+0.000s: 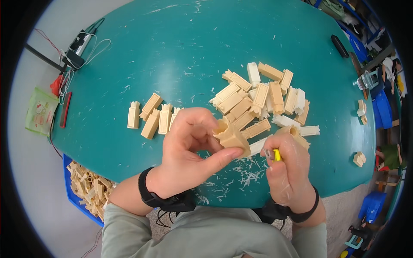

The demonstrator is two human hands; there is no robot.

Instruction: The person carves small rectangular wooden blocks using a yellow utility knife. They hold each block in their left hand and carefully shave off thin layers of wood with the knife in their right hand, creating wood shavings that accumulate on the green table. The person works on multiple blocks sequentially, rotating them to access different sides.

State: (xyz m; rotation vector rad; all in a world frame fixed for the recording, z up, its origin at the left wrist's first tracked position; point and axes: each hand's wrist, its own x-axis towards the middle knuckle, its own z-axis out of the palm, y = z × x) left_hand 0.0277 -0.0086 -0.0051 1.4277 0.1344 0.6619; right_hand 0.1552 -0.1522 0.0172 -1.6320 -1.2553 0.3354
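Observation:
My left hand (pixel 193 150) grips a beige plastic block (pixel 232 138) between thumb and fingers; the block is a hollow square tube with a notched, crown-like end, tilted toward the upper left. My right hand (pixel 287 172) is closed around a utility knife (pixel 276 155), of which a bit of yellow and a short metal tip show beside the thumb. The tip is apart from the block. Beyond my hands lies a loose pile of similar beige and cream blocks (pixel 259 99). Several more blocks (pixel 151 106) lie to the left, some partly hidden by my left hand.
Thin pale shavings (pixel 247 174) litter the green table (pixel 172 56) in front of me. A blue bin (pixel 88 213) full of blocks stands at the lower left. A power strip (pixel 79 47) with cables sits at the far left edge. A few blocks (pixel 360 159) lie at the right.

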